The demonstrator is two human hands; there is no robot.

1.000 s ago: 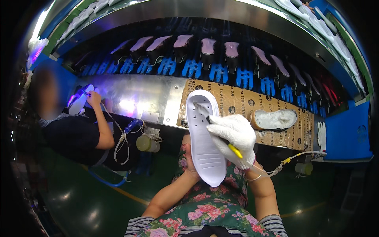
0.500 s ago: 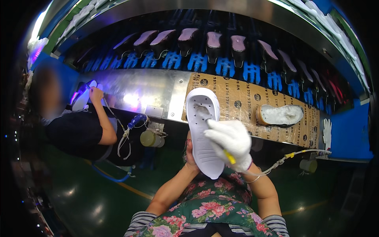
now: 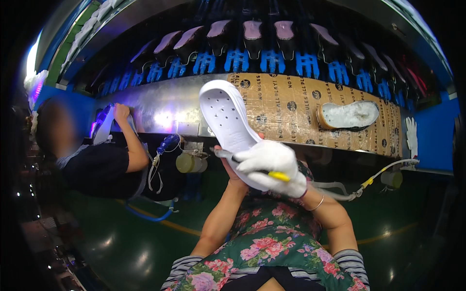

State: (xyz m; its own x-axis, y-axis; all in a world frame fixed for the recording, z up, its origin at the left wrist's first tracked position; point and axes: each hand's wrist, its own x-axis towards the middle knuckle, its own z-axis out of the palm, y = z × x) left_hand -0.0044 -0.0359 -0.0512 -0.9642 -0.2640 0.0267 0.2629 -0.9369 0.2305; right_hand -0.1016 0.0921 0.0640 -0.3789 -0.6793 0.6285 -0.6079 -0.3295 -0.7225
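Observation:
A pale lilac-white clog (image 3: 225, 109) with round holes in its toe end and ridges along its middle is held up in front of me, tilted with the toe to the upper left. My bare left hand (image 3: 233, 174) grips it from below, most of its fingers hidden behind the shoe. My right hand (image 3: 272, 165), in a white glove, is closed on a slim tool (image 3: 278, 176) with a yellow part and a dark tip. The tip lies across the clog's near half; whether it touches the surface I cannot tell.
Brown printed cardboard (image 3: 291, 106) covers the bench's right half, with a tan-sided, white-topped shoe-shaped piece (image 3: 349, 116) on it. Behind stand several shoe lasts (image 3: 252, 31) on blue holders (image 3: 236, 60). A hose (image 3: 364, 183) hangs at right. Another person (image 3: 104, 157) works at left.
The clog has moved left and its toe leans further left. My right hand has slid from the clog's middle toward its near end, and the tool's dark tip now shows.

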